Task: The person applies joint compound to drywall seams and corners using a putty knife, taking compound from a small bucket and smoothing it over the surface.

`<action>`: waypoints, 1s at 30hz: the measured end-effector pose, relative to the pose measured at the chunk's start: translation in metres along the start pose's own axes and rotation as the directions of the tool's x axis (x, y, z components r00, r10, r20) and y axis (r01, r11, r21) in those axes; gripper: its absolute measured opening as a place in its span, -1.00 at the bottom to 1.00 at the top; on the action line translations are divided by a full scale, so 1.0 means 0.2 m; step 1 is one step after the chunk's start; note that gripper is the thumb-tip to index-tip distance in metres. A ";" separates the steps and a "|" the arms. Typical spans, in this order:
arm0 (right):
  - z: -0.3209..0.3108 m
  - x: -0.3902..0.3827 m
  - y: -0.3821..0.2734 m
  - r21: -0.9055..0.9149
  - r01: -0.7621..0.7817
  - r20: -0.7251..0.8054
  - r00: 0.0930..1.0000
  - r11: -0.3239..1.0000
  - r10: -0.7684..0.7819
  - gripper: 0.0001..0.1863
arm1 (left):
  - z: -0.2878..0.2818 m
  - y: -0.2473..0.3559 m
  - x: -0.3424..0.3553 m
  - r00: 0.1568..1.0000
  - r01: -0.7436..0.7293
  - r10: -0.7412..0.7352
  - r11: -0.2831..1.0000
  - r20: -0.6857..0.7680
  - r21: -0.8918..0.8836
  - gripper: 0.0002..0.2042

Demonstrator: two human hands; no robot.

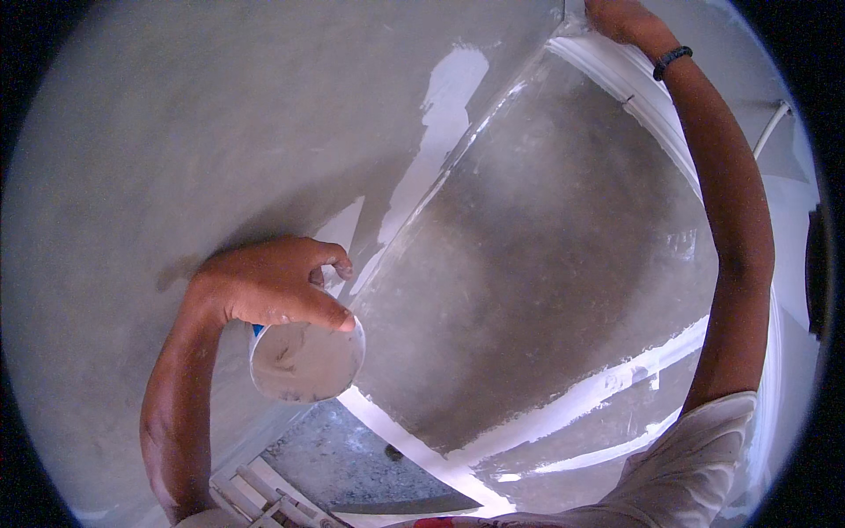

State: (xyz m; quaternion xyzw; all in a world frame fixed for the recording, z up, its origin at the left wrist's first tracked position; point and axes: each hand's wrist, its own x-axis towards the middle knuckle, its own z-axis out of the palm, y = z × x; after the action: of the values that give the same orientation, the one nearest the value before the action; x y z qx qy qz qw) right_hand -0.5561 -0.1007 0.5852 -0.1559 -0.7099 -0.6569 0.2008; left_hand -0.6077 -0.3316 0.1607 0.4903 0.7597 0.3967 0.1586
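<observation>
My left hand (282, 286) grips a round container (304, 363) by its rim, with thumb and fingers curled over it; a beige-grey paste shows inside and a bit of blue on its side. My right hand (616, 22) is raised at the top edge, fingers curled against the corner where white moulding (572, 51) meets the grey surface; its fingertips and anything in them are hard to make out. A dark band circles that wrist. A white smeared patch (453, 79) runs along the seam between the hands.
A large mottled grey panel (528, 246) is bordered by white strips (572, 396). At the bottom left are pale slatted bars (264, 497) beside a darker speckled surface (326, 449). A white pipe (773, 128) and a dark object (815, 268) are at the right.
</observation>
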 end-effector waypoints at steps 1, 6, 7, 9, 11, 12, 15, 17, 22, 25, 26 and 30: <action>-0.01 -0.01 0.03 -0.008 0.018 0.018 1.000 1.000 -0.017 -0.75 | 0.00 0.01 0.00 1.000 0.001 -0.001 1.000 -0.003 0.015 -0.18; -0.21 -0.07 -0.03 0.031 -0.035 -0.062 0.997 0.999 0.037 -0.73 | -0.01 -0.01 -0.02 1.000 0.026 -0.026 0.999 -0.006 -0.023 -0.18; -0.25 -0.10 -0.02 0.006 -0.023 -0.050 0.998 1.000 0.024 -0.73 | -0.01 0.00 -0.02 1.000 0.018 -0.018 1.000 -0.007 -0.024 -0.19; -0.33 -0.15 -0.03 0.000 -0.021 -0.064 0.998 1.000 0.021 -0.73 | -0.01 -0.01 -0.02 1.000 0.016 -0.017 0.999 -0.009 -0.029 -0.20; -0.31 -0.16 -0.02 -0.005 0.000 -0.084 0.996 1.000 0.000 -0.75 | 0.00 0.00 -0.01 1.000 0.013 -0.013 0.999 -0.006 -0.029 -0.20; -0.25 -0.11 -0.01 -0.013 0.020 -0.096 0.995 1.000 -0.021 -0.77 | 0.00 0.00 -0.01 1.000 0.005 -0.005 1.000 -0.003 -0.031 -0.20; -0.07 -0.09 -0.01 -0.018 0.028 -0.126 0.992 0.999 -0.030 -0.80 | 0.00 0.00 0.01 1.000 -0.013 0.013 0.999 0.008 -0.044 -0.19; 0.05 -0.01 -0.05 -0.023 0.039 -0.172 0.984 0.999 -0.043 -0.80 | -0.01 0.00 -0.02 0.999 0.025 -0.026 0.998 -0.019 -0.051 -0.18; 0.10 0.00 0.03 -0.103 0.041 -0.174 0.983 0.994 -0.058 -0.75 | 0.00 0.00 -0.01 1.000 0.025 -0.026 0.998 -0.015 -0.052 -0.15; 0.04 -0.04 0.02 -0.020 -0.012 -0.215 0.977 1.000 0.007 -0.73 | -0.01 0.01 -0.03 0.998 0.043 -0.045 0.998 -0.037 -0.040 -0.16; -0.04 -0.12 0.04 -0.026 -0.052 -0.162 0.986 0.998 0.047 -0.73 | 0.00 0.01 -0.01 1.000 0.023 -0.024 0.999 -0.020 -0.049 -0.15; -0.20 -0.28 0.03 0.025 -0.082 -0.150 0.985 0.996 0.085 -0.72 | -0.01 0.02 -0.03 0.997 0.065 -0.068 0.996 -0.031 -0.066 -0.13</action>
State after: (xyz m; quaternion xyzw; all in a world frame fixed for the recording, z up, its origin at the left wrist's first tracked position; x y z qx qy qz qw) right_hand -0.5015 -0.1382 0.5652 -0.1333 -0.6918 -0.6510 0.2826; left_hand -0.6034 -0.3370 0.1638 0.4526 0.7649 0.4237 0.1748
